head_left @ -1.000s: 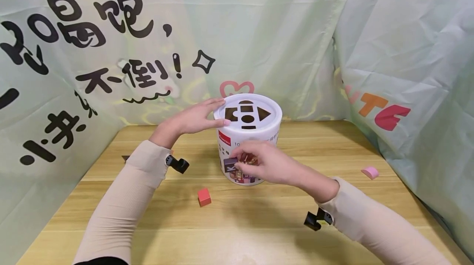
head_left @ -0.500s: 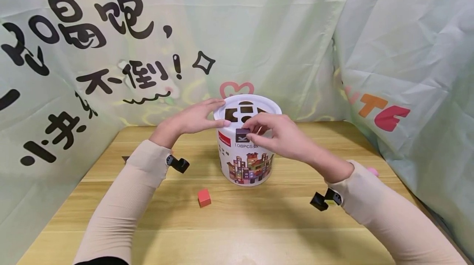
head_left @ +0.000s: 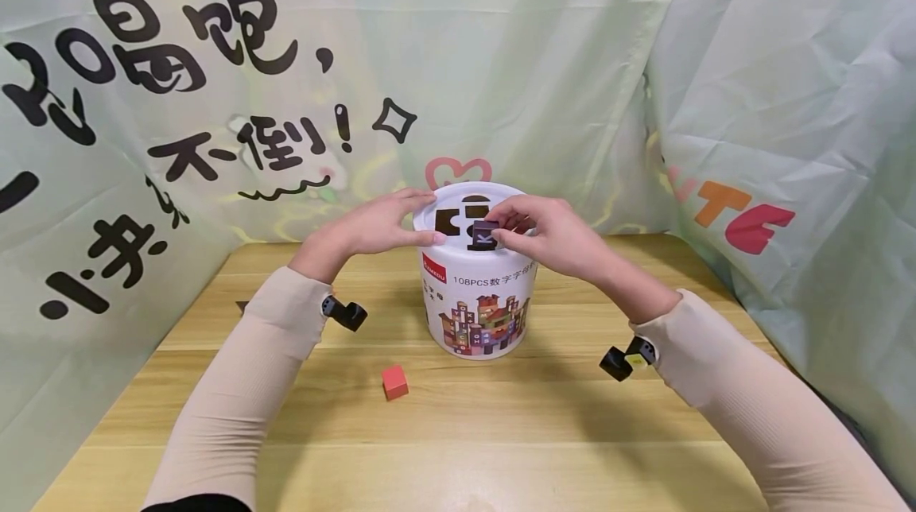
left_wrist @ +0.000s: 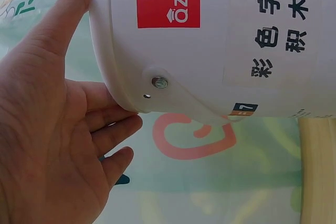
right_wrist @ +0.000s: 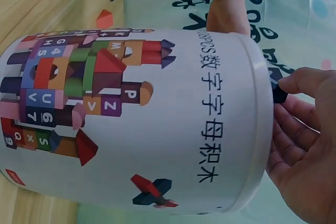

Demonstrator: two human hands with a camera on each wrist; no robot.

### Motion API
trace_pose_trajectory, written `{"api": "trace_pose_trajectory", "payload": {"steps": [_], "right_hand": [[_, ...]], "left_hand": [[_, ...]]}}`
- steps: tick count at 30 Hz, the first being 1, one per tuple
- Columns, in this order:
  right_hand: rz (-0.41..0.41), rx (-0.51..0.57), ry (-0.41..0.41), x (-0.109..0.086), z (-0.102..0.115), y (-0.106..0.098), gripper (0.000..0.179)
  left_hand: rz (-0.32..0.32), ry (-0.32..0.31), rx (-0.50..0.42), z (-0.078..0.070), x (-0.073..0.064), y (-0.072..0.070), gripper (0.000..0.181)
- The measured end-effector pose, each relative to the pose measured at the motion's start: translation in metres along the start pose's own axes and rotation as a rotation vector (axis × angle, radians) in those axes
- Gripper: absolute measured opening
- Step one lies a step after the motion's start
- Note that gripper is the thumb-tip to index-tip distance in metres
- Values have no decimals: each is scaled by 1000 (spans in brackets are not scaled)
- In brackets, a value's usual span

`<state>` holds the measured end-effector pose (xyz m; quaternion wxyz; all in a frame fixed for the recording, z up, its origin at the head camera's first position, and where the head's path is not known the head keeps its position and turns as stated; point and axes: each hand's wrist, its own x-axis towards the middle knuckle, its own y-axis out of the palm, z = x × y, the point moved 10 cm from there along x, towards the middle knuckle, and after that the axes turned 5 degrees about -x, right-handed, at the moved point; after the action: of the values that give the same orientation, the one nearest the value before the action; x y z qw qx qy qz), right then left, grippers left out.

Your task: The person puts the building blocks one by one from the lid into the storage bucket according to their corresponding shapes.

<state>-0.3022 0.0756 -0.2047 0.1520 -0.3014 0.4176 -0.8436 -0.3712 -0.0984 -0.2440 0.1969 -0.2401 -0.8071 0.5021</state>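
A white bucket (head_left: 475, 289) with printed block pictures stands on the table. Its lid (head_left: 452, 197) has several shaped holes. My left hand (head_left: 368, 226) rests on the lid's left rim, thumb at the near side and fingers farther back; in the left wrist view those fingers are loosely extended. My right hand (head_left: 558, 238) pinches a dark purple block (head_left: 485, 234) marked K between thumb and fingers, just over the lid's near holes. Whether the block touches the lid I cannot tell. In the right wrist view the purple block (right_wrist: 278, 84) appears beside the rim, partly covered by the thumb.
A red block (head_left: 395, 382) lies on the wooden table (head_left: 458, 448) in front of the bucket. Behind the left forearm shows a dark triangular piece (head_left: 242, 306). The right wrist view also has an orange-red triangular block (right_wrist: 105, 19). Printed cloth (head_left: 572, 59) hangs around the table.
My right hand has lifted the purple block from the bucket's front up to the lid holes. The right forearm now covers the pink block at the right. My left hand has stayed put.
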Motion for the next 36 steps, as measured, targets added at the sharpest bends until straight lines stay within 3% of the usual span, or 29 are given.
{"api": "trace_pose_trajectory", "payload": {"steps": [24,36], "right_hand": [[103,28,29,7,-10,16,17],[101,22,16,2,-11,13,22]], "left_hand": [[5,-7,-23,-3,-2,0,94],[1,-4,-25,-4,-3,-1,94]]}}
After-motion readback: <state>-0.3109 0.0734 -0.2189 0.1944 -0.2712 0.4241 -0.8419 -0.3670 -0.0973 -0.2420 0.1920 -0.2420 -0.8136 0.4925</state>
